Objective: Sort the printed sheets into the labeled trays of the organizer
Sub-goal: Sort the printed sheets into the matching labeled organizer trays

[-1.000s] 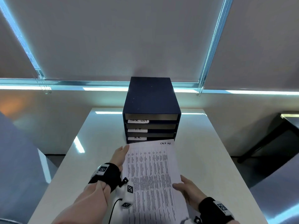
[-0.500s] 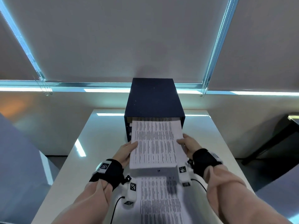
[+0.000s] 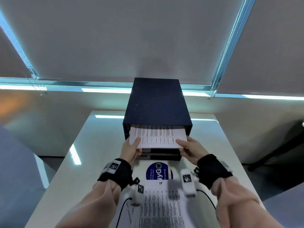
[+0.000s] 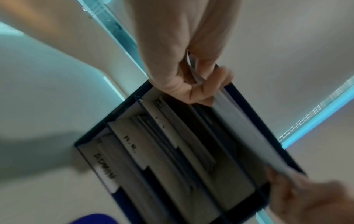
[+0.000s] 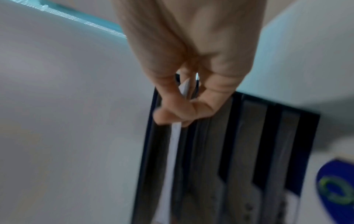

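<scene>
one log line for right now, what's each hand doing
step: sliding sheet into top tray of organizer | left hand: pinches sheet's left corner | right hand: pinches right corner | sheet: partly in

Both forearms reached toward twelve o'clock, black bands with white tagged modules on the wrists. The left hand [image 3: 131, 149] pinched the white printed paper sheet [image 3: 158, 137] at its nine o'clock corner, thumb on top; the right hand [image 3: 190, 149] pinched the three o'clock corner likewise.
</scene>
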`<state>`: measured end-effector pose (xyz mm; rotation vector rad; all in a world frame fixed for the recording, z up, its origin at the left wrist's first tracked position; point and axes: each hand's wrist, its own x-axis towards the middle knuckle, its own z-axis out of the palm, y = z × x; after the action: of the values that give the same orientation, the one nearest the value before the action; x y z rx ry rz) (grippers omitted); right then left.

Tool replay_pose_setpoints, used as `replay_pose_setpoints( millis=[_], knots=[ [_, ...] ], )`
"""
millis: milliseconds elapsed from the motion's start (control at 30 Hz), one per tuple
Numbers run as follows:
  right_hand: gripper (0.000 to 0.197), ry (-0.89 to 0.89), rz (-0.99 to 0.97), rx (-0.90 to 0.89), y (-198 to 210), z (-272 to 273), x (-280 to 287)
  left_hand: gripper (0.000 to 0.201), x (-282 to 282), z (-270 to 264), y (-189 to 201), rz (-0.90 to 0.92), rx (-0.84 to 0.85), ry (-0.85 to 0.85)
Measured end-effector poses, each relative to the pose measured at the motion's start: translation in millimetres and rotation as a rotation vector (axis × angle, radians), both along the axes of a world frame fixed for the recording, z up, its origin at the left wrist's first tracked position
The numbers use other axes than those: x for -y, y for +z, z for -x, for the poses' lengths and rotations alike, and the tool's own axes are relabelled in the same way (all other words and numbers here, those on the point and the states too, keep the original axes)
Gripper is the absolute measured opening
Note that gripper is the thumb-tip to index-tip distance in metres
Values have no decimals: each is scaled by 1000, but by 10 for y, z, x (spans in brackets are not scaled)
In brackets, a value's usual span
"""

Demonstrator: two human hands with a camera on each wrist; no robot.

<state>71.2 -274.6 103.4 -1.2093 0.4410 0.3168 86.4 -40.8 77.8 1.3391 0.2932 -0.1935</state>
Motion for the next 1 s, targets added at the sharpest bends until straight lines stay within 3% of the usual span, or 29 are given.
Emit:
replay_pose_setpoints(
  millis=[100,133,233,333,400,500,567,633,700,767,900,1000],
  knots=[
    [21,-167,-314,57,106,-353,-165,24,28,-202,212,346,20,11],
    [28,-193,-355,79,134,-451,-226,22,40,-259,269,376,35,-12],
    [39,-184,-322,108,170,-569,-374,23,61,-297,342,253,57,-94],
    [24,-50,-285,106,15,-432,-376,22,-25,-164,185,70,33,-209],
    [23,60,-200,69,-156,-214,-318,17,-91,6,-20,-65,-50,-266],
    [22,196,84,-56,-531,246,-187,15,-153,335,-498,-302,-209,-282],
    [17,228,312,-181,-865,598,-83,27,-183,576,-858,-488,-289,-304],
    [11,257,574,-278,-1187,923,-2,43,-173,803,-1081,-544,-340,-323],
    [30,256,825,-302,-1399,1167,22,53,-129,935,-1170,-537,-308,-294],
    [41,241,876,-244,-1415,1315,-17,48,-93,978,-1150,-544,-245,-234],
    [45,287,811,-239,-1327,1375,-56,18,-22,1033,-1008,-707,-51,-204],
    [60,153,799,-232,-1274,1368,-8,10,5,1096,-812,-797,160,-216]
  ],
)
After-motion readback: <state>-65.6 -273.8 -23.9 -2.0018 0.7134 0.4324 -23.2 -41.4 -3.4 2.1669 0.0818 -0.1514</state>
